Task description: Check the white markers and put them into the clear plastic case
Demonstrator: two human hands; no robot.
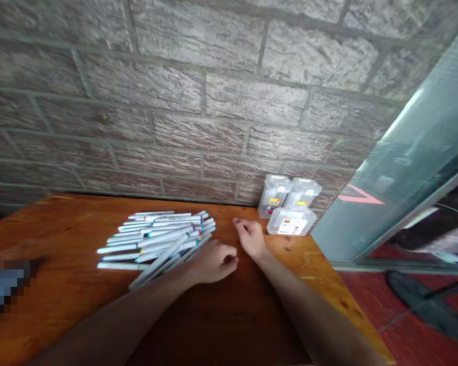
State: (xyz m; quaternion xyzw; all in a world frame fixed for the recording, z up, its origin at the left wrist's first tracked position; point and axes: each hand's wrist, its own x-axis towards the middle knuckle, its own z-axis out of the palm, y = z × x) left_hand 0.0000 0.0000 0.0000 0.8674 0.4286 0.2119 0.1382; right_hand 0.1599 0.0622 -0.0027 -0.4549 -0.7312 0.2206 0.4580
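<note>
My left hand (213,262) rests on the wooden table, its fingers curled in and the thumb close to them. Nothing shows in the small gap between. It lies against the right side of a loose pile of white markers (156,239), whose ends carry bands of different colours. Opposite it, my right hand (250,237) also rests on the table, fingers folded in a loose fist with nothing visible in it. Just right of that hand stand clear plastic cases: one low case (292,221) in front, a tall case (274,197) and another tall case (303,193) behind.
A brick wall (175,127) runs along the back edge of the wooden table (61,239). Frosted glass (385,168) rises beyond the table's right edge, above a red floor (366,295). A pixelated dark object (3,290) lies at the left.
</note>
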